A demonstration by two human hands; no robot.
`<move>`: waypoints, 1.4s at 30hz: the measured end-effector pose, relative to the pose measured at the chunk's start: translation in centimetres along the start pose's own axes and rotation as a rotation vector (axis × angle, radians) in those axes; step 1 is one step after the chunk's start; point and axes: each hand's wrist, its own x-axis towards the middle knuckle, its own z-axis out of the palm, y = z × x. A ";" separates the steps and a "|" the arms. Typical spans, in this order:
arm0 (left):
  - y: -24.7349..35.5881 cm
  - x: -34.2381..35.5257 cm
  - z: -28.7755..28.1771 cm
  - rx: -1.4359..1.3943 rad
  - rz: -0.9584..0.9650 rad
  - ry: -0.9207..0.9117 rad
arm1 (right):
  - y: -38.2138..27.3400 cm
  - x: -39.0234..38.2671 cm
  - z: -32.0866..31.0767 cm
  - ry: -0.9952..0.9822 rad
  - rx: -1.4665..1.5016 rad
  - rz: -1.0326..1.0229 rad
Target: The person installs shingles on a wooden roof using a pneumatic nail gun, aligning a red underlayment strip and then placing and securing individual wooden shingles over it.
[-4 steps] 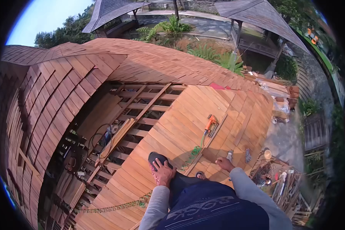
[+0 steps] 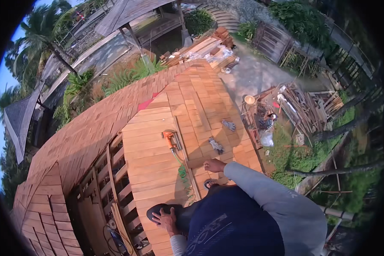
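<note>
Spreading my left hand (image 2: 167,219) on my leg (image 2: 184,216), I curl my right hand (image 2: 214,165) near a glove (image 2: 216,146); its grip I can't tell.

Roof boards (image 2: 147,155): brown wood, middle of the frame
Nail gun (image 2: 170,139): orange, lies left of centre
Hose (image 2: 183,173): green coil, below it
Strip (image 2: 185,155): beside the gun
Gloves (image 2: 229,125): two, grey, right of centre

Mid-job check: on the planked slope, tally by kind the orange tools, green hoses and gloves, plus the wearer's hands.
Orange tool: 1
Green hose: 1
Gloves: 2
Hands: 2
Total: 6
</note>
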 end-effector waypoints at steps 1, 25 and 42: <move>-0.3 11.4 -5.1 0.034 0.097 0.107 | -1.9 8.2 3.3 0.219 0.124 0.075; 13.5 38.5 -18.9 -0.434 0.632 -0.512 | -5.4 13.2 30.1 1.449 2.261 0.534; 38.6 50.2 -7.0 -0.629 0.603 -0.957 | -3.7 35.6 20.6 1.333 2.590 0.006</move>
